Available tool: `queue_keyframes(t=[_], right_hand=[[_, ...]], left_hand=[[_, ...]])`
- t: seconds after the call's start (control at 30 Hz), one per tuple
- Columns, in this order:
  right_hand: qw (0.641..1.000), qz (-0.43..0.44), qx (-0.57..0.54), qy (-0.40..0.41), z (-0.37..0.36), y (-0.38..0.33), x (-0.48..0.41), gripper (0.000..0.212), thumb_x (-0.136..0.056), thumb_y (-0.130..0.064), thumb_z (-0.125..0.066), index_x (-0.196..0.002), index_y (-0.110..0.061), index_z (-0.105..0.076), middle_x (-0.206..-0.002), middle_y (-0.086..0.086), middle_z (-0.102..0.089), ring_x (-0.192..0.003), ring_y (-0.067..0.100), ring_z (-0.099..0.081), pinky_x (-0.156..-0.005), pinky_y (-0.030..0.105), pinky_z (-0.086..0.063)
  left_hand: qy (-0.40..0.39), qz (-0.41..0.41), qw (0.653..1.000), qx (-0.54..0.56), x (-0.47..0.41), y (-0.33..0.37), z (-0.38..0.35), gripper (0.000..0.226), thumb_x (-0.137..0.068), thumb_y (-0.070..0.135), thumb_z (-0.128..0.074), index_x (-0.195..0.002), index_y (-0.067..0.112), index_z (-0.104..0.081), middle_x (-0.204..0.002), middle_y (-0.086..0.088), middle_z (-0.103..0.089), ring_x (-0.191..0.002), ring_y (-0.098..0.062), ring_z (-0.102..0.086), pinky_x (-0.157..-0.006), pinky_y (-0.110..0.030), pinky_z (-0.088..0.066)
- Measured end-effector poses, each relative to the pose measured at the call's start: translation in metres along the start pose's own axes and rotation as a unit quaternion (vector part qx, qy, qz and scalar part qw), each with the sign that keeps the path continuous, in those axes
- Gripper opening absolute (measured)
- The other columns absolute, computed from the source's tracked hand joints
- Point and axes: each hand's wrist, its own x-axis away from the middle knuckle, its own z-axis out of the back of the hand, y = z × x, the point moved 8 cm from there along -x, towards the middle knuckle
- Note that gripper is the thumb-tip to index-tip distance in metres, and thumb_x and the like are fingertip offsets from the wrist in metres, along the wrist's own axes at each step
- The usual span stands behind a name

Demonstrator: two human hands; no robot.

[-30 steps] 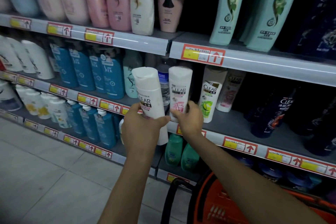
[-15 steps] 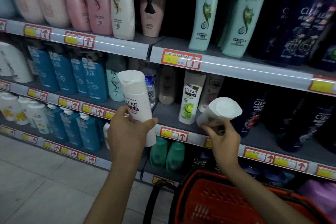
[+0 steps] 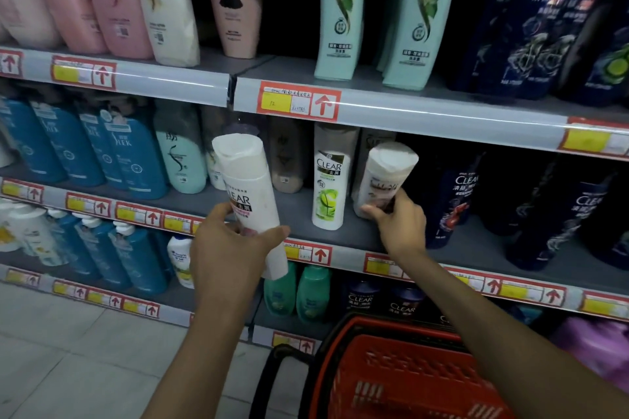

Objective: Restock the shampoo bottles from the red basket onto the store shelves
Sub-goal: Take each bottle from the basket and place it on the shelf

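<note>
My left hand (image 3: 228,248) grips a white Clear shampoo bottle (image 3: 246,187) in front of the middle shelf (image 3: 296,214), tilted slightly left. My right hand (image 3: 398,224) grips a second white Clear bottle (image 3: 383,177) low on its body and holds it tilted on the middle shelf, just right of a standing white-and-green Clear bottle (image 3: 328,180). The red basket (image 3: 401,374) sits low in front of the shelves, below my right forearm. I cannot see inside it.
Teal Slek bottles (image 3: 340,10) and pink bottles (image 3: 102,0) stand on the upper shelf. Dark blue Clear bottles (image 3: 456,201) fill the right side of the middle shelf, blue bottles (image 3: 132,153) the left. Small green bottles (image 3: 296,292) stand on the lower shelf.
My right hand has carried its bottle from over the shelf edge onto the middle shelf beside the green Clear bottle. The left hand still holds its bottle in about the same place.
</note>
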Motion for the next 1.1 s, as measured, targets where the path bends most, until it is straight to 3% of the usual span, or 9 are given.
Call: queue_keyframes(t=[0.2, 0.43, 0.6, 0.8, 0.93, 1.0, 1.1], right_hand=[[0.996, -0.019, 0.06, -0.063, -0.005, -0.008, -0.021, 0.044, -0.087, -0.041, -0.079, -0.107, -0.007, -0.06, -0.109, 0.014, -0.071, -0.102, 0.035, -0.066, -0.083, 0.043, -0.054], [0.994, -0.039, 0.086, -0.061, -0.008, -0.014, -0.023, 0.047, -0.09, -0.041, -0.075, -0.11, -0.003, -0.056, -0.112, 0.02, -0.069, -0.104, 0.04, -0.065, -0.081, 0.043, -0.053], [0.995, -0.043, 0.079, -0.039, -0.01, -0.017, -0.016, 0.049, -0.093, -0.037, -0.073, -0.117, -0.004, -0.045, -0.115, 0.025, -0.066, -0.106, 0.043, -0.064, -0.077, 0.042, -0.048], [0.995, -0.044, 0.078, -0.053, -0.012, -0.018, -0.016, 0.045, -0.095, -0.037, -0.071, -0.115, -0.007, -0.044, -0.115, 0.024, -0.067, -0.107, 0.042, -0.063, -0.076, 0.041, -0.046], [0.994, -0.049, 0.078, -0.058, -0.011, -0.02, -0.015, 0.045, -0.095, -0.035, -0.07, -0.116, -0.006, -0.044, -0.117, 0.024, -0.066, -0.109, 0.042, -0.063, -0.079, 0.043, -0.049], [0.993, -0.064, 0.077, -0.069, -0.01, -0.019, -0.013, 0.047, -0.094, -0.034, -0.071, -0.119, -0.005, -0.043, -0.117, 0.024, -0.066, -0.108, 0.042, -0.063, -0.075, 0.04, -0.047], [0.991, -0.105, 0.024, -0.08, -0.002, -0.012, -0.003, 0.051, -0.094, -0.026, -0.072, -0.129, -0.004, -0.042, -0.12, 0.021, -0.067, -0.11, 0.04, -0.065, -0.081, 0.042, -0.052]], left_hand=[[-0.001, -0.001, 1.0, -0.02, -0.006, -0.003, -0.004, 0.056, -0.066, 0.03, -0.096, -0.109, 0.025, -0.06, -0.098, -0.001, -0.067, -0.084, -0.019, -0.063, -0.074, -0.033, -0.048], [-0.024, -0.005, 1.0, -0.009, -0.002, -0.004, -0.015, 0.053, -0.067, 0.026, -0.096, -0.106, 0.026, -0.06, -0.085, 0.017, -0.062, -0.079, 0.001, -0.06, -0.06, -0.023, -0.042], [-0.024, -0.006, 0.999, -0.02, 0.003, -0.004, -0.02, 0.052, -0.064, 0.028, -0.097, -0.103, 0.026, -0.062, -0.09, 0.009, -0.069, -0.082, -0.007, -0.065, -0.063, -0.028, -0.047], [-0.037, -0.019, 0.999, -0.029, 0.009, 0.001, -0.033, 0.049, -0.065, 0.029, -0.096, -0.1, 0.029, -0.062, -0.094, 0.002, -0.073, -0.075, -0.021, -0.066, -0.065, -0.034, -0.051], [-0.038, -0.018, 0.998, -0.035, 0.015, 0.002, -0.049, 0.05, -0.062, 0.029, -0.098, -0.1, 0.028, -0.065, -0.096, 0.01, -0.073, -0.088, -0.013, -0.07, -0.082, -0.046, -0.06], [-0.042, -0.022, 0.998, -0.038, 0.019, 0.005, -0.06, 0.052, -0.06, 0.032, -0.098, -0.102, 0.026, -0.067, -0.099, 0.009, -0.075, -0.089, -0.013, -0.071, -0.082, -0.047, -0.06], [-0.05, -0.046, 0.996, -0.051, 0.028, 0.015, -0.08, 0.053, -0.061, 0.039, -0.097, -0.102, 0.028, -0.065, -0.099, 0.009, -0.075, -0.088, -0.013, -0.071, -0.078, -0.043, -0.06]])
